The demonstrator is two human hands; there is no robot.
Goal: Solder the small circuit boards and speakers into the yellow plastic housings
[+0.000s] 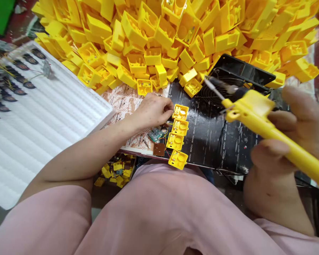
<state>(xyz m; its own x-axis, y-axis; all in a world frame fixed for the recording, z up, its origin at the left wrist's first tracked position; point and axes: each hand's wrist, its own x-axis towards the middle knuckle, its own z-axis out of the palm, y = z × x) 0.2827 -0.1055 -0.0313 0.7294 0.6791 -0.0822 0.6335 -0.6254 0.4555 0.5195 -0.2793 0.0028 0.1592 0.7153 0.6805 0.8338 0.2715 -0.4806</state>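
My right hand (295, 131) grips a yellow soldering iron (266, 127), raised over the right side of the table with its metal tip pointing up and left. My left hand (155, 109) is closed in a pinch at the left edge of the farthest small yellow housing (180, 112); what its fingertips hold is hidden. That housing heads a column of several open yellow housings, including the nearest housing (178, 159). Beside them, below my left hand, lie a green circuit board (156, 134) with thin wires and a brown board (158, 149).
A large heap of yellow plastic cases (154, 42) covers the table's far side. A black fan (215, 85) stands at the right back. On the left, a white foam sheet (50, 120) carries several wired speakers (21, 64). More yellow parts (118, 171) sit below the table edge.
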